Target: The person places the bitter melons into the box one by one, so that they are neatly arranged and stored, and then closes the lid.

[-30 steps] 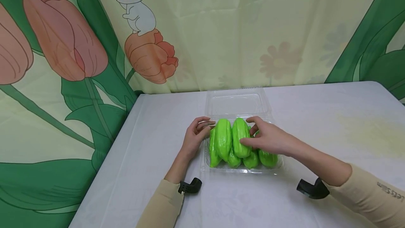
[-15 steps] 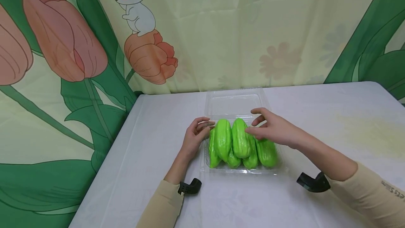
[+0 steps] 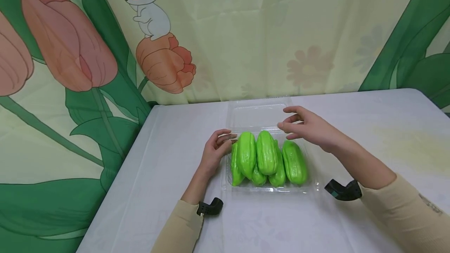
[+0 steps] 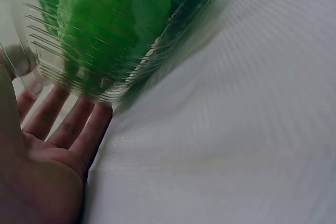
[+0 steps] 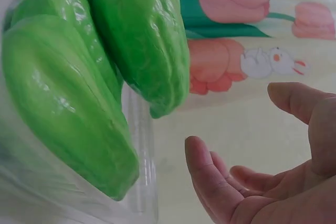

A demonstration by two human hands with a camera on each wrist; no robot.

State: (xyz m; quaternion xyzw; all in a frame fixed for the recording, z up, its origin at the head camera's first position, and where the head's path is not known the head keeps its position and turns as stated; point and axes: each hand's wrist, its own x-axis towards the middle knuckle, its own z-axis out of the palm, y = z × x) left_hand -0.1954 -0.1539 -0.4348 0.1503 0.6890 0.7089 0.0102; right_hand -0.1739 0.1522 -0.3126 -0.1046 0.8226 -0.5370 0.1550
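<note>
White tablecloth (image 3: 351, 116) on the table, tulip-and-rabbit curtain (image 3: 225, 30) behind. Clear plastic clamshell box (image 3: 270, 187) sits mid-table, its lid (image 3: 260, 114) folded flat toward the curtain. Box holds a pile of glossy green ridged gourds (image 3: 267, 157), stacked above the rim.

Left hand (image 3: 214, 153): at the box's left wall, fingers (image 4: 79, 129) straight and slightly spread, tips against the ribbed plastic; thumb near the top edge. Touching, not gripping.

Right hand (image 3: 311, 128): hovers above the far right of the pile, over the hinge area, clear of the gourds. Fingers loosely curved, thumb apart from them, holding nothing; the right wrist view shows an open gap between the fingertips (image 5: 210, 177) and the nearest gourd (image 5: 144, 40).
</note>
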